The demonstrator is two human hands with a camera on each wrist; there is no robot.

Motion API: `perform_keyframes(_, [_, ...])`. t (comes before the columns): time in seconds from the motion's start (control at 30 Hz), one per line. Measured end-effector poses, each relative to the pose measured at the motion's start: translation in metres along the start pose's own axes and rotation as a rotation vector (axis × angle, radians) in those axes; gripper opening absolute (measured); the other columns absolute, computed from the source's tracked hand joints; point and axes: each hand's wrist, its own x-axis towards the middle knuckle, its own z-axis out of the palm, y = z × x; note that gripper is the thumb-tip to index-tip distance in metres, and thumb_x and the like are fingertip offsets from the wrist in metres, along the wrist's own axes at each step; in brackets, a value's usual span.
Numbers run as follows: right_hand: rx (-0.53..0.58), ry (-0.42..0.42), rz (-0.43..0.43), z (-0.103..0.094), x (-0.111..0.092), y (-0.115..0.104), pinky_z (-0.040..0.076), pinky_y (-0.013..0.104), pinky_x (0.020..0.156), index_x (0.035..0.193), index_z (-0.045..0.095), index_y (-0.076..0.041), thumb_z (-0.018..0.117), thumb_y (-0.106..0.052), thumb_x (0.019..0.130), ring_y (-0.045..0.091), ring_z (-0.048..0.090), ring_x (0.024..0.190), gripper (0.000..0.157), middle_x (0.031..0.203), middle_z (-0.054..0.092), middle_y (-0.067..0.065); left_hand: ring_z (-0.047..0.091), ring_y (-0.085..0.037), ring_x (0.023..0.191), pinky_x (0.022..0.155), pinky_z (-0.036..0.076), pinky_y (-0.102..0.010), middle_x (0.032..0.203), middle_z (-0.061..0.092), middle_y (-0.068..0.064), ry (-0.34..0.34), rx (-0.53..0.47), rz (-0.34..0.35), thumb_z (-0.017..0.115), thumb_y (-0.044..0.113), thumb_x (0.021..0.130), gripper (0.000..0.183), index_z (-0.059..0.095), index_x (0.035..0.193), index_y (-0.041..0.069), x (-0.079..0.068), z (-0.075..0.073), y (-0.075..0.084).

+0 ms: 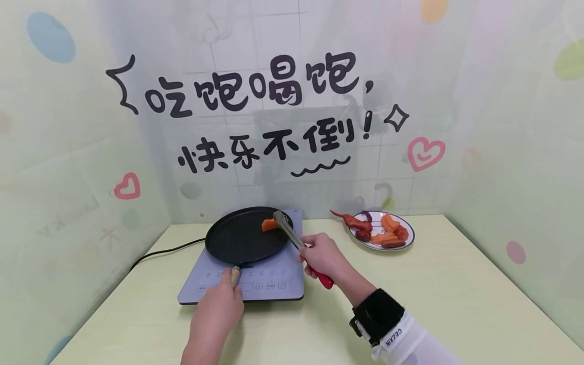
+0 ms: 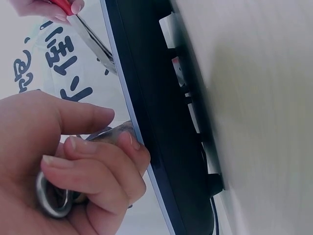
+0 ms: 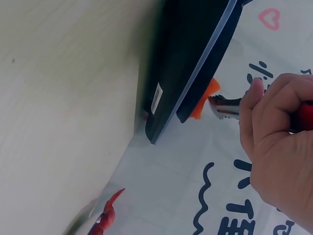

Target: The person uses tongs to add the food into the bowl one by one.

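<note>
My left hand (image 1: 218,306) grips the handle (image 1: 235,276) of a flat black frying pan (image 1: 239,238). A metal ring (image 2: 43,200) at the handle's end shows under the curled fingers in the left wrist view. The pan sits on an induction cooker (image 1: 274,294). In my right hand (image 1: 325,257) is a pair of metal tongs (image 1: 292,234) with red grips, reaching over the pan's right side. An orange piece of food (image 1: 268,225) is at the tongs' tips, over the pan. From the right wrist view, that orange piece (image 3: 209,98) overlaps the pan's edge, right by the toothed tips.
A white plate (image 1: 411,238) at the back right bears several orange and red food pieces, one pointed red piece (image 1: 347,219) jutting past its rim. A black cord (image 1: 169,249) runs left from the cooker. Printed curtains (image 1: 283,192) enclose the table (image 1: 410,304) at the back and sides.
</note>
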Motion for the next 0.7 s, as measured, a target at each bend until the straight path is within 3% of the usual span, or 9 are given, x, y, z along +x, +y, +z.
perform_keyframes(0.33, [-0.055,-0.025,0.015,-0.004,-0.015,-0.001,0.043,0.021,0.039,0.138,0.05,0.0,0.052,-0.007,0.097,0.015,0.05,0.043,0.041,0.073,0.063,0.01,0.062,-0.038,0.079,0.061,0.049,-0.052,0.105,0.06,-0.037,-0.021,-0.007,-0.021,0.05,0.021,0.099,0.053,0.035,0.143,-0.004,-0.001,0.0,0.002])
perform_keyframes(0.7, [-0.074,-0.048,0.015,-0.003,-0.024,0.0,0.044,0.021,0.039,0.137,0.051,0.0,0.053,-0.007,0.097,0.015,0.05,0.043,0.04,0.074,0.062,0.01,0.062,-0.041,0.083,0.063,0.049,-0.052,0.107,0.059,-0.036,-0.018,-0.003,-0.02,0.049,0.021,0.098,0.053,0.035,0.143,-0.003,-0.001,0.001,0.001])
